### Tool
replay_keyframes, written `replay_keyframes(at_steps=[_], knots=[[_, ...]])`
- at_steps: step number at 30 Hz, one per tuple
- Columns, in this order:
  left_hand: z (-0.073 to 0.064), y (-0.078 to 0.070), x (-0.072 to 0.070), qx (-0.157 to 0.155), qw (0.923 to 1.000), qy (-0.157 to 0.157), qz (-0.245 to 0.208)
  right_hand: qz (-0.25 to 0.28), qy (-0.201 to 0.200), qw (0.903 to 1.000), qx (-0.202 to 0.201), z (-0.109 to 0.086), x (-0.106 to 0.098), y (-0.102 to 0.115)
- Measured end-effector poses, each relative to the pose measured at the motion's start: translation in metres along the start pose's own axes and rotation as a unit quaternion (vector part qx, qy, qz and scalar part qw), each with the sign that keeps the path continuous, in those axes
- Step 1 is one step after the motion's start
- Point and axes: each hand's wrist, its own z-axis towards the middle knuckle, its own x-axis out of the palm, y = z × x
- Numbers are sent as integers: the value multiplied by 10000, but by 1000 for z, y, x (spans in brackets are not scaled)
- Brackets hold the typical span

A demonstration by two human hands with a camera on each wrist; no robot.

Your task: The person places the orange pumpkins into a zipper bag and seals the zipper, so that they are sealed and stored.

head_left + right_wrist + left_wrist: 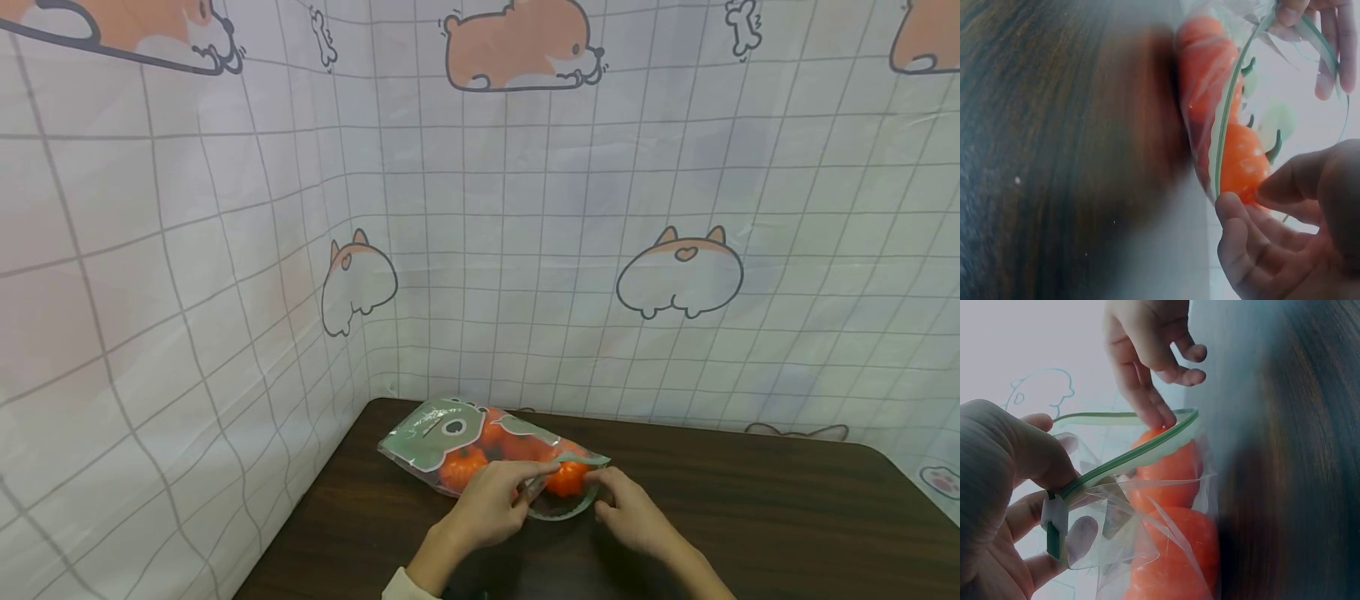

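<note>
A clear zip bag [429,440] with a green cartoon face lies on the dark table, its mouth spread toward me. Several small orange pumpkins [1175,553] with green stems fill it; one pumpkin [1244,165] sits just inside the opening. My left hand [491,504] pinches the bag's green zip edge [1129,456] beside its white slider [1055,515], holding that side up. At the mouth's other side is my right hand [633,508], a fingertip touching the nearest pumpkin and the other fingers loosely bent. Whether it also touches the bag's rim, I cannot tell.
The brown wood-grain table [750,492] extends to the right of the bag. Behind and to the left hangs a white gridded cloth [510,275] with cartoon dogs, meeting the table's back edge.
</note>
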Motion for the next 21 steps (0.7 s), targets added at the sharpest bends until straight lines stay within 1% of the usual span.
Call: replay_keyframes(at_steps=[3,7,11,16,19,21], knots=[[0,-1,0,8,10000,9,-9,-24,157,9998,-73,1,1,-1],[0,-2,-1,-10,10000,42,-34,46,407,9992,-43,2,2,-1],[-1,-3,-1,-79,9999,88,-78,267,715,9971,-31,1,1,-1],[-1,-3,-2,-134,9998,102,-88,641,1126,9915,100,1,1,-2],[-1,-3,-2,-199,9997,117,-111,744,1208,9898,115,2,1,-3],[0,-3,-2,-239,9995,133,-131,669,1166,9909,89,2,1,-3]])
